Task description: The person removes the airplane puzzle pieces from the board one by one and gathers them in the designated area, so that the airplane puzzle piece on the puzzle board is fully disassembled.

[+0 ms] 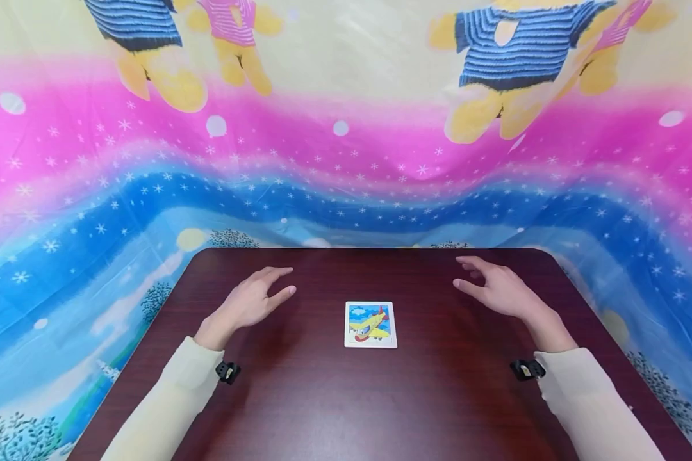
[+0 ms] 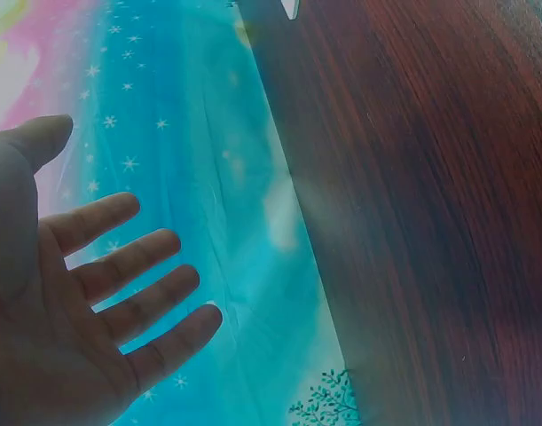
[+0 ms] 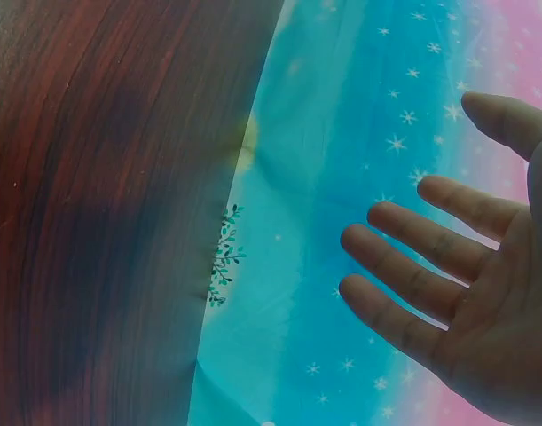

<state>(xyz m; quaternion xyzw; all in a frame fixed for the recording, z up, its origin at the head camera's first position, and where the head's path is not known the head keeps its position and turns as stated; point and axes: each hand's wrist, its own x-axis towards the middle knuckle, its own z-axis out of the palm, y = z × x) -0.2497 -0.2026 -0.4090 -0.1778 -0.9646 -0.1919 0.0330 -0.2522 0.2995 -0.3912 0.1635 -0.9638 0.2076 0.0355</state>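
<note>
A square picture puzzle [image 1: 371, 324] with a white border lies flat near the middle of the table, showing a yellow airplane with red parts on a blue sky. To its left, my left hand [image 1: 252, 299] hovers over the table with nothing in it; the left wrist view shows the fingers [image 2: 155, 266] extended and spread. On the other side my right hand [image 1: 504, 289] is held up too, apart from the puzzle, and its fingers [image 3: 412, 266] are extended and empty in the right wrist view. A white corner [image 2: 291, 7] shows at the top of the left wrist view.
The dark red-brown wooden table [image 1: 346, 410] has rounded far corners. A patterned cloth [image 1: 346, 166] with bears, snowflakes and pink and blue bands hangs behind it and at both sides. Each sleeve cuff has a black device, one on the left [image 1: 228, 372] and one on the right [image 1: 527, 369].
</note>
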